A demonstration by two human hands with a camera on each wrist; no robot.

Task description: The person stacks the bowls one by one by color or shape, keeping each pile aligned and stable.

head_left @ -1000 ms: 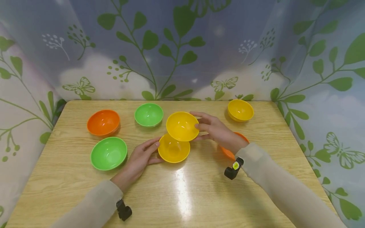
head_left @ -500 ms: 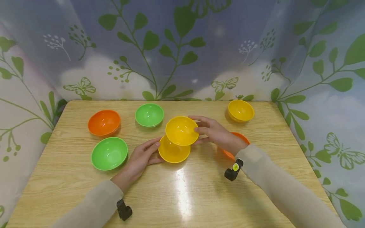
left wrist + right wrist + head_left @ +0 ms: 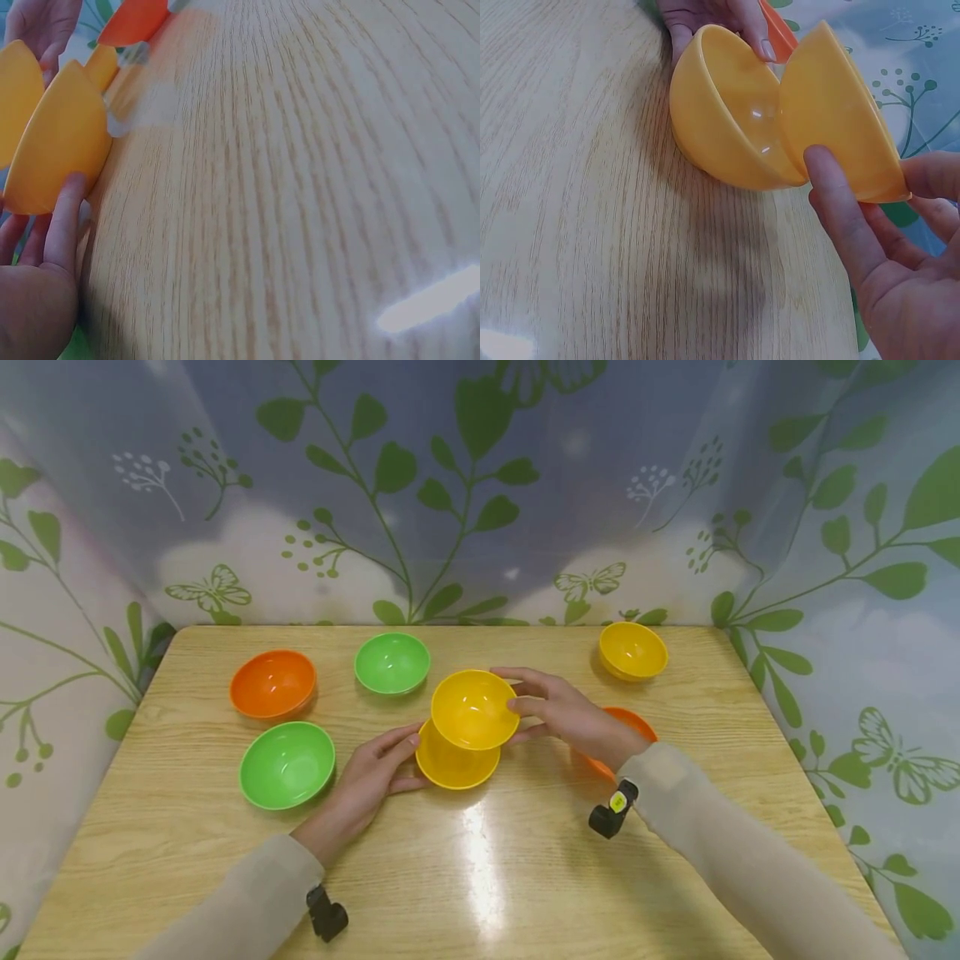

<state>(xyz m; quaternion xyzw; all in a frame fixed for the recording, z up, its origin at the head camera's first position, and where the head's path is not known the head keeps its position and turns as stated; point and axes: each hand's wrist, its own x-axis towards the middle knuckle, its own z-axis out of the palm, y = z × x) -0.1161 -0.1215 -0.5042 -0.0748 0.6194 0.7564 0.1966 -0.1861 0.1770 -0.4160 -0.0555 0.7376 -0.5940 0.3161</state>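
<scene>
Two yellow bowls overlap at the middle of the table. My right hand (image 3: 562,712) grips the upper yellow bowl (image 3: 474,710) by its right side, thumb at the rim and fingers under the outside wall. That bowl is tilted, its base partly inside the lower yellow bowl (image 3: 453,770), as the right wrist view shows. With thumb on the rim and fingers along the outer wall, my left hand (image 3: 363,781) holds the lower bowl (image 3: 64,142) from its left. The lower bowl's back part is hidden under the upper one.
Left of the hands stand an orange bowl (image 3: 273,685) and a green bowl (image 3: 288,766). Another green bowl (image 3: 392,664) is behind them. At the back right is a third yellow bowl (image 3: 633,652). An orange bowl (image 3: 633,721) lies partly hidden beneath my right wrist.
My right hand has lowered the upper yellow bowl toward me and slightly left, so it covers more of the lower one. My left hand and its bowl have stayed in place.
</scene>
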